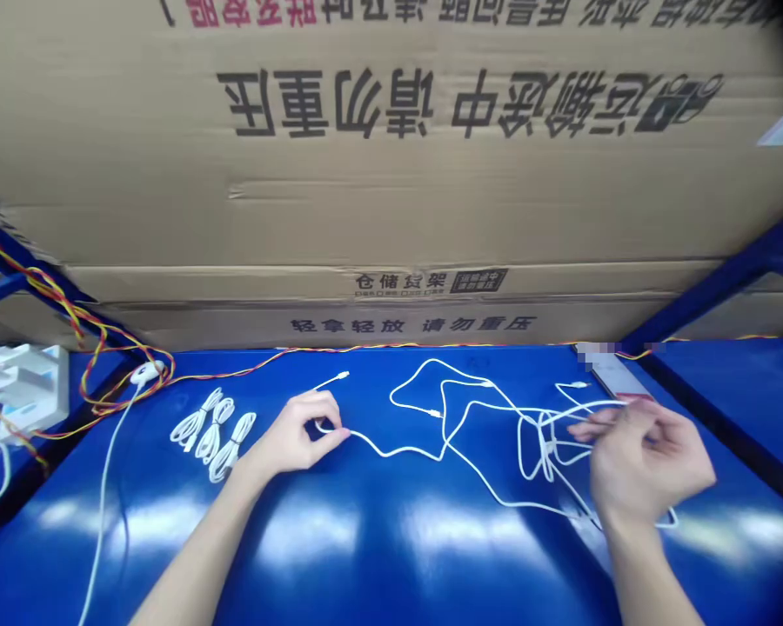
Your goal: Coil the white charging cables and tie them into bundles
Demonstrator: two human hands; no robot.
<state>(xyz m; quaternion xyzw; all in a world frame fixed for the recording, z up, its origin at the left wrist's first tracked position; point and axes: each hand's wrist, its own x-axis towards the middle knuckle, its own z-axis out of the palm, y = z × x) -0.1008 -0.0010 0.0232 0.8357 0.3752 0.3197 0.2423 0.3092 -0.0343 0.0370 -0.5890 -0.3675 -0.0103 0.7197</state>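
My left hand [306, 430] pinches a white charging cable [404, 449] between thumb and fingers, close to one end. That end's plug [343, 376] sticks out above the hand. The cable runs right in loose bends into a tangle of white cables [548, 443]. Over the right side of this tangle is my right hand [645, 461], its fingers curled closed around a strand of white cable. Other plugs of the tangle, such as one plug [435, 414] in the middle, lie on the blue surface. Several coiled white cables [212, 430] rest left of my left hand.
A white power strip [32, 391] with plugs stands at the far left, with a white cord [104, 496] nearby. Twisted red and yellow wires [97, 348] run along the back. Behind the blue shelf [365, 556] rises a large cardboard box [391, 200]. A flat pale box [617, 374] lies right.
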